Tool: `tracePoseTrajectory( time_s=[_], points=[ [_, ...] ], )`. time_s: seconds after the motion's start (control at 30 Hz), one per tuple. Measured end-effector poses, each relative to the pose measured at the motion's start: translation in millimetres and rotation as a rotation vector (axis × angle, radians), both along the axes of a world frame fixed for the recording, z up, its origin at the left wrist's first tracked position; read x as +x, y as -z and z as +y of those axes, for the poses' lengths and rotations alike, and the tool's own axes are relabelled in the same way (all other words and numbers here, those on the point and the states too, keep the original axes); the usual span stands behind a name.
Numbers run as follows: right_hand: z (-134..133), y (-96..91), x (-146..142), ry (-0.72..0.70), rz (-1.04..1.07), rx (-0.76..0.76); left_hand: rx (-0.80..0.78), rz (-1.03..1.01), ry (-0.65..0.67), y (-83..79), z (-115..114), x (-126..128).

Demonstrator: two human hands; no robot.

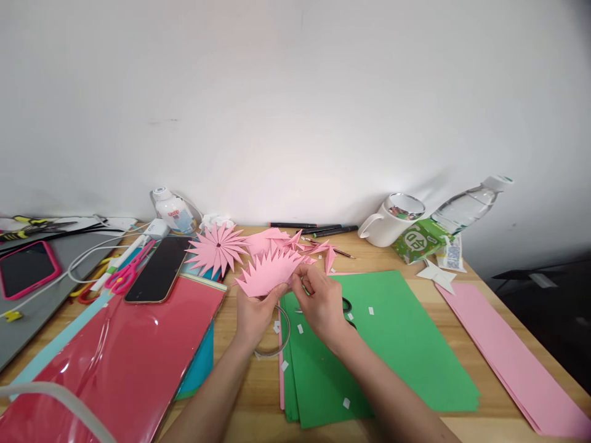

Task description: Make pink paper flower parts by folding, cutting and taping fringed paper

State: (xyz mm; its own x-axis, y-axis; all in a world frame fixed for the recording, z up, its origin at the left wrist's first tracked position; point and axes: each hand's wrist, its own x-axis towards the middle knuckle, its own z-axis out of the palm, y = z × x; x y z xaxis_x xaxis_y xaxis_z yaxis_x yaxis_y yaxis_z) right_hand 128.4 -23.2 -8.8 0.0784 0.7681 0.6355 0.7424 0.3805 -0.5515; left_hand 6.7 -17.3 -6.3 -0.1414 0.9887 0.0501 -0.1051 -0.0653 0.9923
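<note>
The pink spiked paper fan [269, 272] was held above the surface [249, 394], over the near-left edge of the green sheets [397, 344]. The left hand [253, 315] was clamped on its lower edge; the right hand [321, 301] pinched its right end. A finished pink paper flower [217, 249] lay just behind. Bare wood stayed open at the front, between red sheets [124, 363] and green.
</note>
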Motion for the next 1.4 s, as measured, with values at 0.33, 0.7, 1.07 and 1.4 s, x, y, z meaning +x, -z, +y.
tracePoseTrajectory(
  time_s=[0.33,0.7,1.07,1.4],
  points=[
    [4.8,-11.4,15.1,0.046,0.149,-0.114,-0.079,-0.252,0.03,10.1,2.3,1.0],
    [0.4,-16.3,41.6,-0.253,0.57,-0.293,-0.166,-0.406,0.065,1.3,2.8,0.9],
    [7.6,-11.4,0.8,-0.202,0.857,-0.441,-0.223,-0.427,0.081,1.5,1.9,2.4],
    [11.1,-9.4,11.9,-0.265,0.863,-0.569,-0.276,-0.442,0.13,1.3,0.9,1.2]
  ],
)
